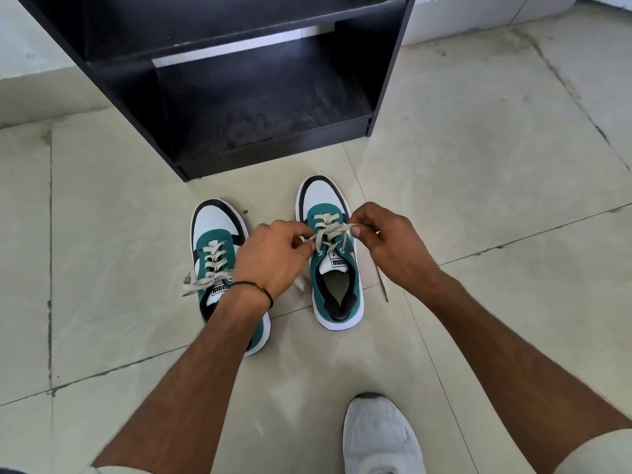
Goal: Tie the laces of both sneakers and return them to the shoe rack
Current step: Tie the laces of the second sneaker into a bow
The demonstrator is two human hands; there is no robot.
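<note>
On the floor, front of rack: two green-and-white sneakers side by side, toes toward the black shoe rack [260, 97], heels toward the person.
Right sneaker [333, 268]: this is where the action is, both hands over its tongue and eyelets.
Left hand [270, 258]: fingers pinched shut on one end of the cream lace [328, 232], just left of the eyelets.
Right hand [386, 241]: fingers closed on the other lace end, thumb pressing it, just right of the eyelets.
Lace line: stretched across the shoe, left to right, square to the sneaker's heel-to-toe length; no bow there yet.
Loose tail: a thin dark-tipped strand trails on the floor beside the right sneaker, below the right wrist.
Left sneaker [222, 265]: partly under the left forearm; laces look gathered in a knot with ends splayed left, but I can't be sure it's a finished bow.
Key relation: the crossing point sits between the two hands, equally near both, so the knot should draw down onto the tongue.
Rack shelf: bottom shelf bare, straight ahead of the toes.
</note>
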